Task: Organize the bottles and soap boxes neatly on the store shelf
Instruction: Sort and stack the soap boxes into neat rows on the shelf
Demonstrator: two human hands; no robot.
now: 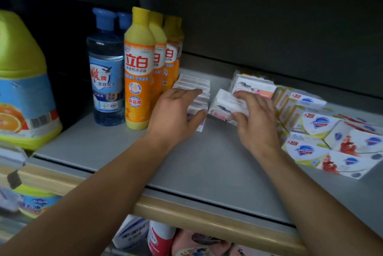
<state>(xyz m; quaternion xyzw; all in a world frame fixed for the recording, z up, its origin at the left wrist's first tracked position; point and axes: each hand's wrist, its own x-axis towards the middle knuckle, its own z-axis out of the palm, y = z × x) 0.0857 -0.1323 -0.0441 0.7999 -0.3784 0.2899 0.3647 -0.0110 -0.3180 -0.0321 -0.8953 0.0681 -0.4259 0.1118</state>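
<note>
1. Soap boxes, white card with pale lilac print, one row (196, 94): stand on edge on the grey shelf board (207, 162), just right of the orange bottles. The left hand (176, 114) is curled round the front of the row, thumb at the near box, fingers lying over the top. Judged nearly squared up.
2. Soap box, white with pink and black print (223, 104): tilted, between the two hands, apart from the row. The right hand (255, 119) pinches it, fingers on top, thumb beneath. Judged the piece being placed.
3. More white-and-pink boxes (252, 85): behind the right hand, loosely stacked, not yet aligned.
4. White, yellow and blue shield-logo soap boxes (317, 129): far right, lying at mixed angles; judged still to sort.
5. Orange dish-liquid bottles with yellow caps (138, 69): upright, filed front to back; looks done.
6. Clear blue bottles with blue caps (106, 69): upright, just left of the orange ones; tidy.
7. Large yellow-green jug (22, 81): left edge, upright.
</note>
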